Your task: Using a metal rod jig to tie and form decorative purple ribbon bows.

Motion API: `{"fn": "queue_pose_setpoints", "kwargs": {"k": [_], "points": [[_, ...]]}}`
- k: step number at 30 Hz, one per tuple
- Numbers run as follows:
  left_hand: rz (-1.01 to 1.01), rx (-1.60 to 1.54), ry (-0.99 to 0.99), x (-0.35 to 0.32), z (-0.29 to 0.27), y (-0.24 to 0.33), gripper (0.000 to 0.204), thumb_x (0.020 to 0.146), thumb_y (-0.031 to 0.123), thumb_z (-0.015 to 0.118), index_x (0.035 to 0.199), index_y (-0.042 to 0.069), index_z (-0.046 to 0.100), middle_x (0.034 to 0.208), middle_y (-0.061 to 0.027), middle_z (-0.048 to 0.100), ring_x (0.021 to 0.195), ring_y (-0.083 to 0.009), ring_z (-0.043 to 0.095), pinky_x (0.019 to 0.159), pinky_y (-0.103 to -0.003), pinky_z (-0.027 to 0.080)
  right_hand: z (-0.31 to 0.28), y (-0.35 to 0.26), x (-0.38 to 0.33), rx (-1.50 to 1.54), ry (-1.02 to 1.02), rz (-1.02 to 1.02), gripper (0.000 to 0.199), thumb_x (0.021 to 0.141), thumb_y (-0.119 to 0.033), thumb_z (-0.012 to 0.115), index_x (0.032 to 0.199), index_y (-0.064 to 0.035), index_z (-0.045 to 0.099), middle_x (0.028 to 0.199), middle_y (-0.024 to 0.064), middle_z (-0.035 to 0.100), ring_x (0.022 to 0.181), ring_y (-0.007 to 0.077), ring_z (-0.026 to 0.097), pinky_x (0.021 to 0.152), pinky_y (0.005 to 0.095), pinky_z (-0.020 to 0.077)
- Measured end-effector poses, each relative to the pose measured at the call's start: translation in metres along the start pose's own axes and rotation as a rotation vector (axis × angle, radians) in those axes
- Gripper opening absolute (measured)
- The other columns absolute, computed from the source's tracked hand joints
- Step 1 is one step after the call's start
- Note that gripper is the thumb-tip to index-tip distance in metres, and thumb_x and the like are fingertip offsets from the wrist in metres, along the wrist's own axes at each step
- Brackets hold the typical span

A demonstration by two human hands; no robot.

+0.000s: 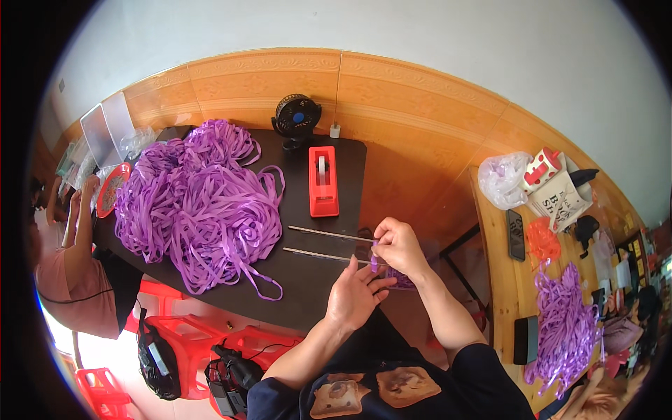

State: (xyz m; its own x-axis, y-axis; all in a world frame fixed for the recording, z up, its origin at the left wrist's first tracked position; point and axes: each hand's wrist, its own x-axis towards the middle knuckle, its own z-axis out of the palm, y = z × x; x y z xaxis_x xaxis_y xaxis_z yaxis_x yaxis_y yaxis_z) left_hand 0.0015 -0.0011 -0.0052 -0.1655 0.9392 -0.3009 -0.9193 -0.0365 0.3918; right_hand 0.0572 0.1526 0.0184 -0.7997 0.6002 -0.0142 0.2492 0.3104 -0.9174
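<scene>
Two thin twisted metal rods, the upper rod (329, 232) and the lower rod (315, 254), lie side by side, reaching past the dark table's right edge. A short piece of purple ribbon (374, 260) crosses the rods near their right ends. My right hand (401, 246) pinches that ribbon with its fingertips. Just below the lower rod is my left hand (355, 294), palm up with fingers apart; its thumb is close to the rod, and whether they touch I cannot tell. A large heap of purple ribbon (203, 203) covers the table's left part.
A red tape dispenser (323, 189) and a black fan (297, 119) stand on the dark table (308, 294). At right, a wooden table (504, 280) bears a phone (516, 236), bags and more purple ribbon (563, 322). Red stools (185, 343) stand at lower left. Other people sit at both sides.
</scene>
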Motion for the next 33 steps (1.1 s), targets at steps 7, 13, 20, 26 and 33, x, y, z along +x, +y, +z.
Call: {"fn": "queue_pose_setpoints", "kwargs": {"k": [7,13,20,26,33], "points": [[-0.003,-0.022,0.014,0.0,0.002,0.001,0.07,0.096,0.055,0.032,0.132,-0.004,0.04,0.128,-0.0137,0.048,0.112,-0.0302,0.051,0.089,-0.037,0.038,-0.004,0.019,-0.011,0.249,0.067,0.01,0.016,0.073,0.009,0.061,0.085,0.0023,0.052,0.066,0.0091,0.064,0.061,0.0117,0.061,0.055,0.0251,0.0466],[-0.013,-0.03,0.025,0.002,0.002,-0.001,0.071,0.095,0.056,0.031,0.132,-0.004,0.04,0.129,-0.0138,0.047,0.112,-0.03,0.05,0.089,-0.037,0.037,-0.002,0.037,-0.014,0.188,0.084,-0.055,0.015,0.077,0.009,0.06,0.087,0.0016,0.052,0.069,0.0068,0.064,0.063,0.0084,0.06,0.056,0.0219,0.0453],[-0.007,-0.047,-0.009,0.0,0.003,0.0,0.066,0.096,0.054,0.033,0.13,-0.002,0.041,0.127,-0.012,0.047,0.112,-0.0288,0.05,0.088,-0.037,0.036,0.003,0.037,-0.018,0.057,0.12,-0.129,0.016,0.079,0.006,0.061,0.091,-0.0001,0.052,0.068,0.0057,0.064,0.06,0.0065,0.055,0.053,0.0226,0.0417],[-0.008,-0.05,-0.002,0.0,0.005,0.0,0.065,0.096,0.054,0.033,0.13,-0.001,0.042,0.125,-0.0111,0.047,0.112,-0.0286,0.05,0.088,-0.037,0.036,0.003,0.044,-0.018,0.081,0.154,-0.184,0.016,0.079,0.005,0.063,0.09,-0.0006,0.052,0.07,0.0048,0.065,0.059,0.0053,0.054,0.053,0.0217,0.0406],[-0.007,-0.06,-0.009,0.0,0.002,0.0,0.065,0.096,0.054,0.033,0.129,-0.001,0.043,0.124,-0.0103,0.048,0.111,-0.0278,0.051,0.088,-0.037,0.036,0.003,0.043,-0.021,0.068,0.135,-0.2,0.014,0.079,0.006,0.062,0.09,-0.0003,0.054,0.071,0.0042,0.065,0.059,0.0057,0.054,0.053,0.0224,0.0411]]}}
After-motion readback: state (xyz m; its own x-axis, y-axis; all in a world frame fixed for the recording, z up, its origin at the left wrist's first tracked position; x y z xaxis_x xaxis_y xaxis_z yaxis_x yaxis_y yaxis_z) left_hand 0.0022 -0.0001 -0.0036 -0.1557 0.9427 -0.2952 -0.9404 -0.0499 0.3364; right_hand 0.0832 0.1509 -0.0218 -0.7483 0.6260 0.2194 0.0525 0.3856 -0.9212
